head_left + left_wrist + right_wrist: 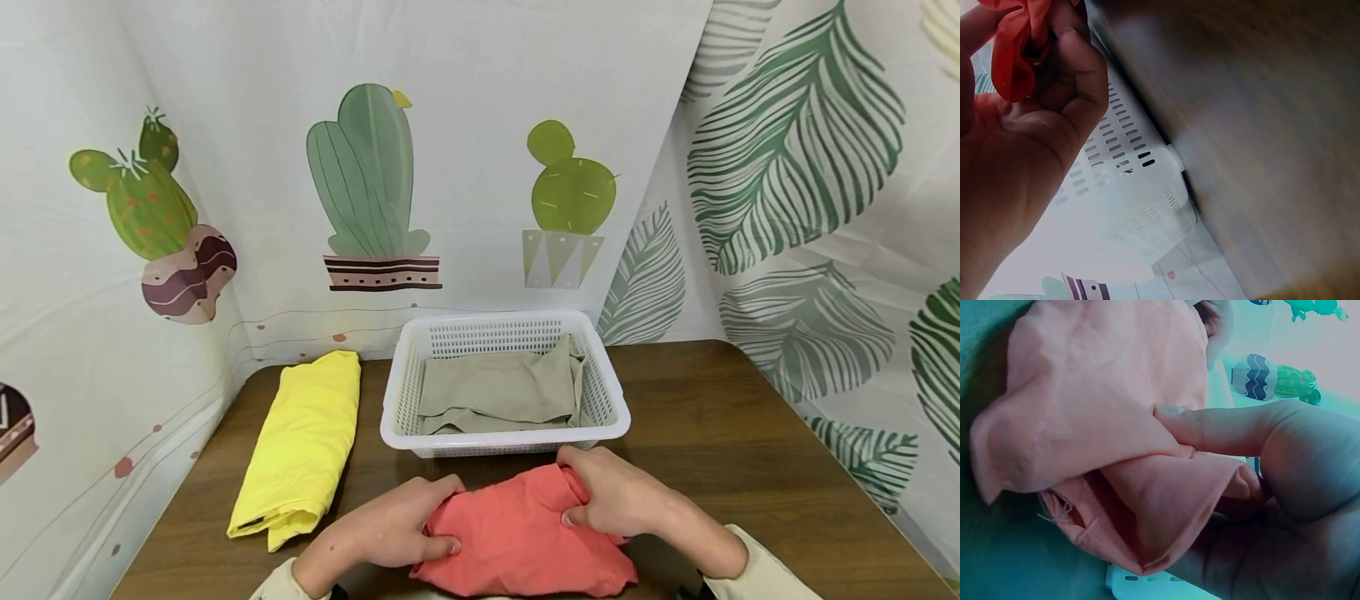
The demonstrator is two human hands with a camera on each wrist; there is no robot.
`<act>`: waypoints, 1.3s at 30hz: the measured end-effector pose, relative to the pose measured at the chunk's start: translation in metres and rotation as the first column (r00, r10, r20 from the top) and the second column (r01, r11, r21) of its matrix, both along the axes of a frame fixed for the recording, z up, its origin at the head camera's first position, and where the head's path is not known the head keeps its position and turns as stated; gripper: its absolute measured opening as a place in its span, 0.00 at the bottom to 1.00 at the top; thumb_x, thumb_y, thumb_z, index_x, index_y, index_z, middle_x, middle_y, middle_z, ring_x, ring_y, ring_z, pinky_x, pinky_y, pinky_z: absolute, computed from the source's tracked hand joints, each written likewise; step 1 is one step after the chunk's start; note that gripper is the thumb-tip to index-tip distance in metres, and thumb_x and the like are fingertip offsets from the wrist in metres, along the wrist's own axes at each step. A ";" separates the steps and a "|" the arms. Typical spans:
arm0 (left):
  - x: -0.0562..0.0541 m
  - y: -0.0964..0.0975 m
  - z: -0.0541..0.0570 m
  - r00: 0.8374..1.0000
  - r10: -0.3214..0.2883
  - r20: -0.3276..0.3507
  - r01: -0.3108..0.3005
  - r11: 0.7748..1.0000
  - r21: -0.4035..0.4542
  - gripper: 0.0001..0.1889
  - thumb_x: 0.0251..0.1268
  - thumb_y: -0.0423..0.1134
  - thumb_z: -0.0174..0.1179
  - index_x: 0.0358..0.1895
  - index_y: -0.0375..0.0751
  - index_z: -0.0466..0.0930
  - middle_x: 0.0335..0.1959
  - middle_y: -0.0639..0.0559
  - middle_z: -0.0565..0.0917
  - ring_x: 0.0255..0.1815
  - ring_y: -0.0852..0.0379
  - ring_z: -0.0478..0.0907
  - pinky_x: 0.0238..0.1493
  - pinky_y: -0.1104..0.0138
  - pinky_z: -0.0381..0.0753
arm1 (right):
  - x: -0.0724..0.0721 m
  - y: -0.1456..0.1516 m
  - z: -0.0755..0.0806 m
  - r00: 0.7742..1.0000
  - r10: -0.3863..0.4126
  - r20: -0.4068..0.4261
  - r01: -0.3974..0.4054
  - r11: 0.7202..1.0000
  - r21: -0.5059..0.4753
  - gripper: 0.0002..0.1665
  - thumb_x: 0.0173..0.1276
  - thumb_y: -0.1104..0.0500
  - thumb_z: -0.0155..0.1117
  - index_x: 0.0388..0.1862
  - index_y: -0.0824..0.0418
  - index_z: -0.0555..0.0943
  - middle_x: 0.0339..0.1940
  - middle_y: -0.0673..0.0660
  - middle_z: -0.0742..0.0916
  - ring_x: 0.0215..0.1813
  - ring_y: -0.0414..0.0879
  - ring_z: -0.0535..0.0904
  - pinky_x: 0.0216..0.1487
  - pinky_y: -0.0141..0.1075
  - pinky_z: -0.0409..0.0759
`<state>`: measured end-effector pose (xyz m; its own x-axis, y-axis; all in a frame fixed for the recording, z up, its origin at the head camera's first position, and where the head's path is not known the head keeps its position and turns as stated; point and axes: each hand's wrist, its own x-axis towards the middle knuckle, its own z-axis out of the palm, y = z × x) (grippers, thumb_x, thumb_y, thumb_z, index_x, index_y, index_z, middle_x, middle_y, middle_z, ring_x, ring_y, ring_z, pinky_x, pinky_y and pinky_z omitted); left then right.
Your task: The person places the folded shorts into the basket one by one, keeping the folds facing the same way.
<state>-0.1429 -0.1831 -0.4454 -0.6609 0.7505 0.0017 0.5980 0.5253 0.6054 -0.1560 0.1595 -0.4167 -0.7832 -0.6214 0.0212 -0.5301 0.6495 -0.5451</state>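
A folded coral-red cloth [517,533] is held between both hands at the table's near edge, in front of the basket. My left hand [401,521] grips its left side, thumb on the near face and fingers behind. At the upper right corner my right hand [618,492] pinches the cloth, thumb in front. In the right wrist view, folds of the cloth [1104,394] hang open at the lower end, with frayed threads showing. The left wrist view shows a bunched bit of the cloth [1016,56] between the curled fingers.
Just beyond the hands stands a white perforated plastic basket [517,437] with a folded grey-green cloth [495,387] inside. A folded yellow cloth [303,446] lies on the left of the brown wooden table [720,425]. Printed curtains [480,167] hang behind the table.
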 end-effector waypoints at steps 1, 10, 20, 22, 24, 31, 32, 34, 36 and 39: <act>0.000 0.000 0.000 1.000 -0.002 0.004 0.002 1.000 0.005 0.16 0.69 0.46 0.72 0.53 0.56 0.75 0.29 0.69 0.79 0.29 0.73 0.75 0.33 0.76 0.78 | 0.000 0.000 0.000 1.000 -0.002 -0.005 0.002 1.000 0.000 0.25 0.53 0.59 0.85 0.40 0.50 0.76 0.29 0.41 0.78 0.35 0.36 0.74 0.38 0.34 0.76; 0.001 0.001 0.004 0.999 -0.004 0.036 0.003 0.999 0.039 0.16 0.69 0.45 0.71 0.54 0.56 0.76 0.30 0.69 0.80 0.30 0.74 0.77 0.33 0.75 0.80 | 0.001 0.001 0.004 1.000 -0.010 -0.021 0.010 1.000 -0.009 0.25 0.53 0.59 0.85 0.40 0.49 0.76 0.28 0.40 0.78 0.35 0.36 0.73 0.38 0.34 0.75; 0.002 0.001 0.007 0.998 -0.007 0.059 0.002 0.997 0.081 0.16 0.68 0.43 0.71 0.53 0.58 0.76 0.30 0.69 0.81 0.29 0.74 0.77 0.31 0.75 0.81 | 0.003 0.001 0.008 0.999 -0.013 -0.032 0.013 1.000 -0.006 0.25 0.53 0.59 0.85 0.40 0.48 0.75 0.29 0.39 0.78 0.36 0.36 0.73 0.39 0.33 0.75; 0.002 0.001 0.008 0.998 -0.006 0.059 0.001 0.996 0.084 0.16 0.67 0.43 0.72 0.52 0.58 0.76 0.30 0.69 0.81 0.29 0.74 0.78 0.31 0.75 0.81 | 0.003 0.001 0.009 0.999 -0.016 -0.035 0.016 1.000 -0.003 0.25 0.53 0.59 0.85 0.40 0.48 0.75 0.29 0.39 0.77 0.36 0.36 0.73 0.39 0.33 0.75; 0.002 0.001 0.009 0.998 -0.004 0.061 -0.001 0.996 0.085 0.16 0.67 0.43 0.72 0.52 0.59 0.76 0.30 0.69 0.81 0.29 0.74 0.78 0.32 0.75 0.81 | 0.004 0.002 0.009 0.999 -0.019 -0.036 0.019 1.000 -0.002 0.25 0.53 0.58 0.84 0.40 0.47 0.75 0.29 0.39 0.77 0.36 0.36 0.73 0.39 0.33 0.75; 0.002 0.001 0.010 0.998 0.006 0.069 -0.012 0.996 0.087 0.17 0.66 0.43 0.72 0.52 0.59 0.76 0.30 0.69 0.81 0.29 0.74 0.78 0.32 0.75 0.81 | 0.006 0.003 0.012 0.999 -0.023 -0.041 0.022 1.000 -0.010 0.25 0.53 0.58 0.84 0.41 0.47 0.76 0.29 0.38 0.77 0.36 0.35 0.73 0.39 0.33 0.75; 0.002 0.001 0.010 0.998 0.005 0.068 -0.011 0.996 0.090 0.17 0.66 0.43 0.72 0.52 0.59 0.76 0.30 0.69 0.81 0.29 0.74 0.78 0.32 0.75 0.81 | 0.007 0.003 0.013 0.999 -0.022 -0.042 0.022 1.000 -0.012 0.25 0.53 0.58 0.84 0.41 0.47 0.76 0.29 0.38 0.77 0.36 0.35 0.73 0.38 0.33 0.74; 0.002 0.001 0.010 0.998 0.004 0.066 -0.010 0.995 0.095 0.17 0.66 0.43 0.72 0.52 0.59 0.76 0.30 0.69 0.81 0.30 0.74 0.78 0.33 0.75 0.81 | 0.007 0.003 0.014 0.999 -0.024 -0.043 0.023 1.000 -0.012 0.25 0.53 0.59 0.84 0.41 0.47 0.76 0.28 0.39 0.77 0.35 0.35 0.73 0.38 0.33 0.75; 0.002 0.001 0.010 0.998 0.000 0.063 -0.007 0.995 0.101 0.17 0.66 0.43 0.72 0.52 0.59 0.76 0.30 0.69 0.81 0.30 0.74 0.78 0.33 0.75 0.81 | 0.007 0.003 0.015 0.999 -0.023 -0.043 0.022 1.000 -0.013 0.25 0.53 0.59 0.84 0.41 0.47 0.76 0.28 0.39 0.77 0.35 0.35 0.73 0.38 0.33 0.74; 0.003 0.001 0.011 0.998 -0.003 0.063 -0.004 0.994 0.106 0.17 0.65 0.43 0.72 0.52 0.59 0.76 0.29 0.69 0.81 0.29 0.74 0.77 0.33 0.75 0.81 | 0.008 0.003 0.016 0.999 -0.022 -0.043 0.022 1.000 -0.012 0.25 0.53 0.59 0.84 0.41 0.47 0.76 0.28 0.39 0.77 0.35 0.36 0.72 0.38 0.33 0.74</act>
<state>-0.1402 -0.1824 -0.4342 -0.6624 0.7481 0.0397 0.5566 0.4561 0.6944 -0.1480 0.1623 -0.4011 -0.7949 -0.6036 0.0624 -0.5388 0.6548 -0.5300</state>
